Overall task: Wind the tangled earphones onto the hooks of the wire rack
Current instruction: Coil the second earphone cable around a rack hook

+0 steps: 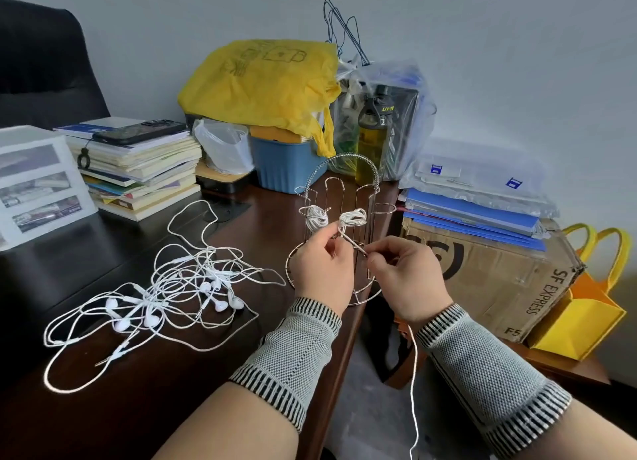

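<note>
At the centre of the frame the left hand [322,264] and right hand [401,270] both pinch one white cable [351,244] before the wire rack [339,214], winding it on a hook, while the tangled earphones [172,294] wait at the left on the tabletop [138,408]; next I judge another turn is needed.
</note>
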Demonstrator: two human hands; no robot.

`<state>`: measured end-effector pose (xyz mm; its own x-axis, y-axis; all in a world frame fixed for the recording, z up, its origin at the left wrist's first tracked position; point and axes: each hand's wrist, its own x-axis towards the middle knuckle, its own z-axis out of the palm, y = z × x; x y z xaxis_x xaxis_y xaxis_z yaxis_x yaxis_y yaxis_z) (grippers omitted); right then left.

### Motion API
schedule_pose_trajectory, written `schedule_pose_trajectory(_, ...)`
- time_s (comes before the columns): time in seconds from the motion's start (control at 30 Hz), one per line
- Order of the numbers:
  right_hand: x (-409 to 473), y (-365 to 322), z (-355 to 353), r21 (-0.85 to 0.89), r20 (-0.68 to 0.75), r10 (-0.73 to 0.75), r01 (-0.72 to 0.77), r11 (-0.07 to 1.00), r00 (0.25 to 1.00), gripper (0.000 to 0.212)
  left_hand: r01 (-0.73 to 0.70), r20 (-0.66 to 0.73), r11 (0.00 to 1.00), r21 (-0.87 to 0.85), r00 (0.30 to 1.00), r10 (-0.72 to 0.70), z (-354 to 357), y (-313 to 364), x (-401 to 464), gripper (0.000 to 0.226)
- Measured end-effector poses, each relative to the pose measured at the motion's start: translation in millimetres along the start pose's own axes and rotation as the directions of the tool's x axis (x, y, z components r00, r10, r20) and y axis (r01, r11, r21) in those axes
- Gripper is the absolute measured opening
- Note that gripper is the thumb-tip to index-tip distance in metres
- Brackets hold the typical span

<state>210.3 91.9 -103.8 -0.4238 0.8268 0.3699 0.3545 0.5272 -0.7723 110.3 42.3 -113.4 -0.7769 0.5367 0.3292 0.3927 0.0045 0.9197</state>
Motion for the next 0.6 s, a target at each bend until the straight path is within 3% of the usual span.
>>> schedule_pose_trajectory(0.27,-5.8,4.6,-1.1,0.018,-0.012,-0.128,0.128,0.992,0.992,0.015,-0.022,0.021,0.999,0.022,1.000,0.022,-1.5,3.4,-2.3,0.031)
schedule_pose_trajectory(0.6,10.4,12.4,-9.0,0.085,-0.065,0.027,-0.022,0.996,0.998,0.012,-0.021,0.053,0.999,0.031,0.998,0.020,-2.0,1.4,-4.2,0.030)
